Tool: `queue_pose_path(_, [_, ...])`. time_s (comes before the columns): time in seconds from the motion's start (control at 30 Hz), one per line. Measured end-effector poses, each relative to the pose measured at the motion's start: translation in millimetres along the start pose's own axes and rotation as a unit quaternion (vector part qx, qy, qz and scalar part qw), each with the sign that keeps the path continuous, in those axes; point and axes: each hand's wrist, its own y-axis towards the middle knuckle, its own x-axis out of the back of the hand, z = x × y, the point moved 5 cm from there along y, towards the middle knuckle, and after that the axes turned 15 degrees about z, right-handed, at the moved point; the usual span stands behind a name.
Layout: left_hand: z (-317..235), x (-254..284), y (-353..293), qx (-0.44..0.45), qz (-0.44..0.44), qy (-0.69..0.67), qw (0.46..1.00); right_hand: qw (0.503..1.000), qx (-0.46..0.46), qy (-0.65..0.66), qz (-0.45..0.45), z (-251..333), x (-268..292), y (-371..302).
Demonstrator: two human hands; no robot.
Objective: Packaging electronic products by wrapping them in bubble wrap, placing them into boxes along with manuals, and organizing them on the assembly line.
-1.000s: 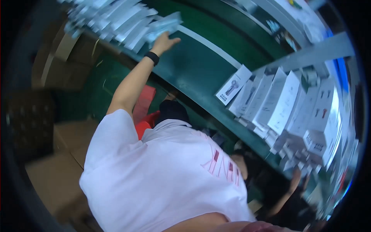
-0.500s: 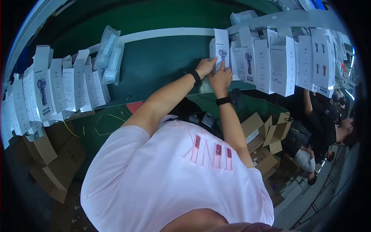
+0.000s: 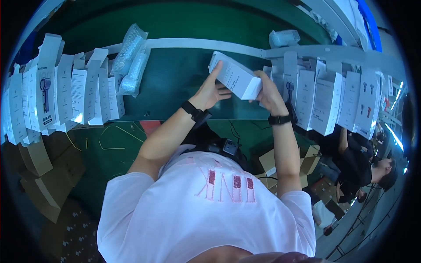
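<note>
A white cardboard box (image 3: 238, 76) is tilted over the green work surface, its printed side up. My right hand (image 3: 269, 93) grips it by the right end, fingers round the edge. At the other end my left hand (image 3: 211, 91) is open with fingers spread; its thumb lies by the box, and I cannot tell whether it touches. Close to my right hand, a row of upright white boxes (image 3: 324, 103) with raised flaps runs off to the right. Another such row of boxes (image 3: 47, 94) stands at the left.
Bubble-wrapped packages (image 3: 133, 65) lean beside the left row. Another wrapped package (image 3: 284, 38) lies beyond the pale rail (image 3: 197, 43). Brown cartons (image 3: 41, 184) are on the floor at the left, with more open cartons (image 3: 307, 162) at the right. People (image 3: 357, 160) are at the far right.
Both hands were at a box standing at the near end of the right row. That box is now tipped over and farther left in my right hand; my left hand has opened.
</note>
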Motion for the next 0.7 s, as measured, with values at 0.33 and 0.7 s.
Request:
queue_pose_path(0.33, [2,1,-36,-0.033,0.226,-0.343,0.911,0.939,-0.068,-0.337,-0.02,76,-52,-10])
queue_pose_path(0.7, [-36,33,-111,0.104,0.133,-0.626,0.761,0.799,-0.076,-0.327,-0.5,124,160,202])
